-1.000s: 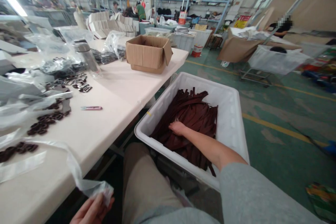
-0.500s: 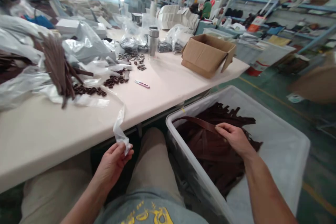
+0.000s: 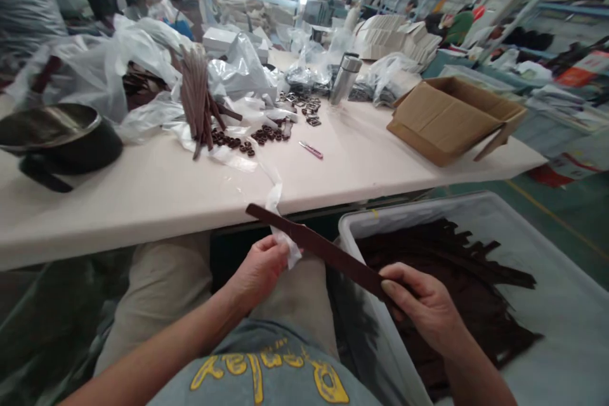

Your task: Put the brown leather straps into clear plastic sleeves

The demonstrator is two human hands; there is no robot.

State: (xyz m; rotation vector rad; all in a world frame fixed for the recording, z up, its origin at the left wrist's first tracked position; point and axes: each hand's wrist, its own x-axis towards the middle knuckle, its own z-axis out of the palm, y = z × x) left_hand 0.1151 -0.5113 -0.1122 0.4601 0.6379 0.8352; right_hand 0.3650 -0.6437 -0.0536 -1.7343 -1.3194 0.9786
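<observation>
A dark brown leather strap (image 3: 314,247) spans the gap between the two hands, held slantwise above the person's lap and in front of the table edge. The right hand (image 3: 421,307) is nearly closed, pinching the strap's lower end between thumb and fingers. The left hand (image 3: 259,273) is loosely curled around a strip of clear plastic film (image 3: 284,241), and the strap's length crosses just above it, apparently touching the fingers. The hands are apart. Below the right hand, a white plastic tub (image 3: 561,304) holds a heap of similar brown straps (image 3: 451,279). Ahead, a white table (image 3: 361,168) bears an upright bundle of straps (image 3: 196,101), dark rings (image 3: 231,139), metal buckles (image 3: 304,103), a pink utility knife (image 3: 311,150), a steel flask (image 3: 345,79), an open cardboard box (image 3: 450,120), plastic bags (image 3: 238,70) and a dark bowl (image 3: 52,133). A co-worker in green (image 3: 457,28) sits far beyond.
</observation>
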